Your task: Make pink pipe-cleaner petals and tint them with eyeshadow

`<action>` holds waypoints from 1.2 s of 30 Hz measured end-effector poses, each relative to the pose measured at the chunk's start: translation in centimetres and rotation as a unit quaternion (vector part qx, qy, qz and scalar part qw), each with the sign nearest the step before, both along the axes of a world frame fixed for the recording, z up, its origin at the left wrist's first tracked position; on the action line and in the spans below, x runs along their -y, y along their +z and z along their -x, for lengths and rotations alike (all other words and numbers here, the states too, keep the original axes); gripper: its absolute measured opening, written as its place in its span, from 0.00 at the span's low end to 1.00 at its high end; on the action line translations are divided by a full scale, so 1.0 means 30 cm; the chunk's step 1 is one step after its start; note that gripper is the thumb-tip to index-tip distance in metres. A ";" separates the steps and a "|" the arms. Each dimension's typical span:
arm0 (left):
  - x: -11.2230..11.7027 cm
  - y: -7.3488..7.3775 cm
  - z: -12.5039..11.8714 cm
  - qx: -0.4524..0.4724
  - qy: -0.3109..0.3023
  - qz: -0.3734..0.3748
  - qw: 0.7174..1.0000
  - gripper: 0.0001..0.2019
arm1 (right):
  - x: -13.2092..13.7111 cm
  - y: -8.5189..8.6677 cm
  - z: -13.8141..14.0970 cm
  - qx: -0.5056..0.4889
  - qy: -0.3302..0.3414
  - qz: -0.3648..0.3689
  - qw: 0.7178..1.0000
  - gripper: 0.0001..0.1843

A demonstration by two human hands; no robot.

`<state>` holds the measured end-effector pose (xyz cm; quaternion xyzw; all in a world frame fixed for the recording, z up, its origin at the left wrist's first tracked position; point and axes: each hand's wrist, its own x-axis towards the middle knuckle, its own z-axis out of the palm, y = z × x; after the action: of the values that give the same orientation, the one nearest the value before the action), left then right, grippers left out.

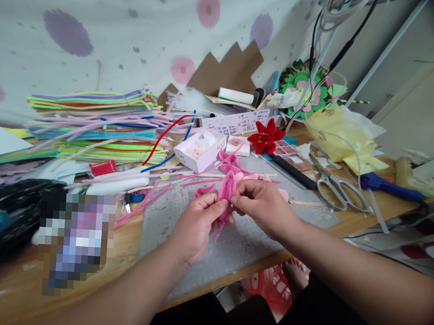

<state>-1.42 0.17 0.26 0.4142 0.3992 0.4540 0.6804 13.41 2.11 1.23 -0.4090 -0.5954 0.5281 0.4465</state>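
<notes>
Together, the left hand [197,224] and right hand [260,204] pinch a pink pipe-cleaner petal [227,188] above the grey mat [241,242] on the bench [130,255]. Best to keep both grips tight near the base, twisting evenly so the loop holds shape.

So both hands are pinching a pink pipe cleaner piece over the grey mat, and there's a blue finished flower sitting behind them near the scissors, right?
Not quite: the finished flower is red, not blue. The head view shows it behind the hands, left of the scissors. The rest holds: the left hand and right hand both pinch the pink pipe cleaner piece over the grey mat.
</notes>
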 end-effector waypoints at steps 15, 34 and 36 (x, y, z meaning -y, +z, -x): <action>-0.002 -0.013 0.019 -0.080 0.031 -0.072 0.994 0.08 | -0.013 -0.012 -0.003 -0.008 0.033 -0.032 0.999 0.11; -0.003 0.011 0.024 -0.188 -0.044 -0.109 0.975 0.12 | -0.024 -0.001 -0.016 0.097 0.056 -0.077 0.991 0.21; -0.002 0.009 0.020 -0.200 -0.056 -0.099 0.973 0.12 | -0.022 -0.003 -0.006 0.159 0.016 -0.134 0.978 0.21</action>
<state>-2.02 0.24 0.55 0.5836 0.4568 0.3603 0.5665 13.58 2.77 1.14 -0.4146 -0.7304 0.3791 0.3885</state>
